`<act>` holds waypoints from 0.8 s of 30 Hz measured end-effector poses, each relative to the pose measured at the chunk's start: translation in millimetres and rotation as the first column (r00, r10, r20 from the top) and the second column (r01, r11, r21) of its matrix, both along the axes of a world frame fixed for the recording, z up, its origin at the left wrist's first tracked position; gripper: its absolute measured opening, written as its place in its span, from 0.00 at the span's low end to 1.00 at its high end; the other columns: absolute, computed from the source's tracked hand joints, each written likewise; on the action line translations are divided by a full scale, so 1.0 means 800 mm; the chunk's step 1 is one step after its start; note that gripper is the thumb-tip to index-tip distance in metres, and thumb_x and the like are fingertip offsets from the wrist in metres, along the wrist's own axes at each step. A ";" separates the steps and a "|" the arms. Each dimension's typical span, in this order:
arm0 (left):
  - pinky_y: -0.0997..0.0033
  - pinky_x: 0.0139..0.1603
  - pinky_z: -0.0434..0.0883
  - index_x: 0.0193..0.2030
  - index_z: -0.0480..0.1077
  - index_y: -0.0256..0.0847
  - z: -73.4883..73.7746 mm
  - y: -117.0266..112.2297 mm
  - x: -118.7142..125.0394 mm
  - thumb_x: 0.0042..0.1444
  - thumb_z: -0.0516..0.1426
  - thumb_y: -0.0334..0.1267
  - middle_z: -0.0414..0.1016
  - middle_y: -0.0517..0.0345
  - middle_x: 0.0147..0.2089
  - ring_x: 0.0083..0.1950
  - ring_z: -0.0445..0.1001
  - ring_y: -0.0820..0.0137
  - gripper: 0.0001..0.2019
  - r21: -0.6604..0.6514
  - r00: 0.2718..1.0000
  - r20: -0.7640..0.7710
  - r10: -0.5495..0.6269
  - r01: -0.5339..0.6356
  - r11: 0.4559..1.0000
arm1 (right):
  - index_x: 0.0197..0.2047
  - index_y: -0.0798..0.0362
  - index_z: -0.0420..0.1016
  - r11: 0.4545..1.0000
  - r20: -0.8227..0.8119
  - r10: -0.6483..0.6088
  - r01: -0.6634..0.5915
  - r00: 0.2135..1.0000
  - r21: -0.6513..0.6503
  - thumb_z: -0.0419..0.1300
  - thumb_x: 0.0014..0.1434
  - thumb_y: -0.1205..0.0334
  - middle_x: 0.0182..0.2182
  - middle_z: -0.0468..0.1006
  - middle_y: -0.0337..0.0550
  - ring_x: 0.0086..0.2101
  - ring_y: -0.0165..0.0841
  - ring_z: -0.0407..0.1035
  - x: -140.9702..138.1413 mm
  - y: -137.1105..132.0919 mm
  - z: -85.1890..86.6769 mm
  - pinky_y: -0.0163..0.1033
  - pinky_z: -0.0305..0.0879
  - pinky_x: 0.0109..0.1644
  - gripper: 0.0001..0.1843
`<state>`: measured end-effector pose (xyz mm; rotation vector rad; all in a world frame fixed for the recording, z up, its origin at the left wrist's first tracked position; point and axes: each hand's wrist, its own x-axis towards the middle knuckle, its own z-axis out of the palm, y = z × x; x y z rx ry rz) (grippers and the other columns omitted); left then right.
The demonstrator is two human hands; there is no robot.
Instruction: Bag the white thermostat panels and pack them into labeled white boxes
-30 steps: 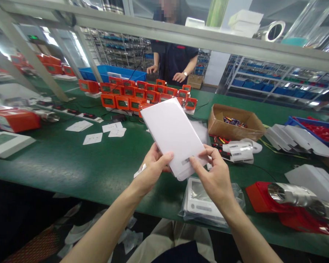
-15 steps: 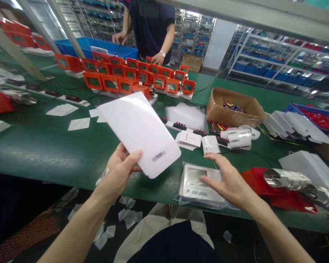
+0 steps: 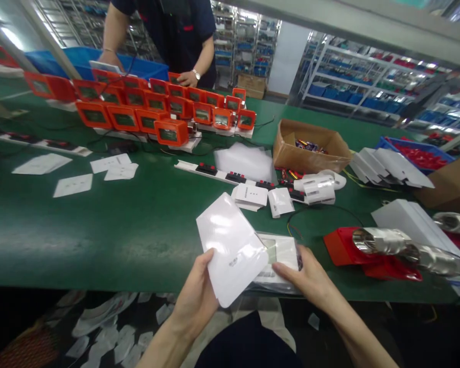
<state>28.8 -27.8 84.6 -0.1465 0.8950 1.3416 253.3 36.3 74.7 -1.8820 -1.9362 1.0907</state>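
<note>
My left hand (image 3: 200, 292) is closed on a glossy white panel (image 3: 230, 240) with rounded corners and a small grey label, tilted above the table's front edge. My right hand (image 3: 310, 276) grips the right end of a white plate with a window (image 3: 285, 249), thumb on top and fingers round its edge. The glossy panel overlaps the plate's left part and hides it. Under the plate, clear plastic wrapping (image 3: 278, 287) shows at the table's edge.
Red housings with metal fittings (image 3: 383, 240) lie at right. Behind stand a cardboard box (image 3: 310, 145), a black-and-white strip (image 3: 235, 178) and white cards (image 3: 251, 195). Rows of orange-framed lamps (image 3: 147, 121) stand before a co-worker (image 3: 176, 36). Label sheets (image 3: 72, 185) lie at left.
My left hand has brought the glossy panel down and right, over the windowed plate. My right hand has closed on the plate's end. The view has turned rightward, and the co-worker holds a white panel.
</note>
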 end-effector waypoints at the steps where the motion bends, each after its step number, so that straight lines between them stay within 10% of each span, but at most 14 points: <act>1: 0.69 0.38 0.78 0.54 0.68 0.30 -0.001 0.002 0.001 0.62 0.50 0.35 0.81 0.47 0.40 0.33 0.80 0.64 0.17 0.005 1.000 0.000 0.002 -0.002 1.000 | 0.53 0.56 0.65 0.999 -0.039 -0.038 0.038 0.999 0.016 0.64 0.47 0.44 0.50 0.71 0.55 0.52 0.47 0.66 -0.003 -0.004 -0.003 0.50 0.61 0.57 0.36; 9: 0.65 0.44 0.78 0.54 0.69 0.33 -0.041 -0.008 -0.013 0.60 0.51 0.36 0.81 0.49 0.36 0.37 0.80 0.62 0.17 0.040 0.995 -0.021 0.096 -0.095 0.995 | 0.60 0.49 0.52 0.961 -0.474 -0.168 0.251 0.864 0.116 0.69 0.43 0.53 0.52 0.69 0.48 0.50 0.42 0.67 -0.023 -0.042 -0.024 0.48 0.62 0.57 0.46; 16: 0.67 0.50 0.74 0.58 0.66 0.31 -0.036 -0.009 -0.014 0.61 0.48 0.46 0.73 0.43 0.55 0.50 0.76 0.60 0.25 0.333 0.999 0.036 -0.018 0.005 0.943 | 0.61 0.48 0.52 0.789 -0.306 0.109 0.105 0.946 0.605 0.67 0.50 0.55 0.54 0.60 0.51 0.54 0.46 0.60 -0.015 -0.054 -0.050 0.52 0.62 0.56 0.40; 24: 0.71 0.54 0.70 0.56 0.68 0.32 -0.039 -0.014 -0.022 0.62 0.46 0.47 0.73 0.46 0.55 0.50 0.75 0.65 0.25 0.340 0.991 0.097 -0.095 0.057 0.939 | 0.62 0.48 0.52 0.668 -0.248 0.233 0.030 0.940 0.743 0.66 0.54 0.60 0.52 0.60 0.52 0.52 0.44 0.62 -0.014 -0.050 -0.054 0.49 0.65 0.50 0.37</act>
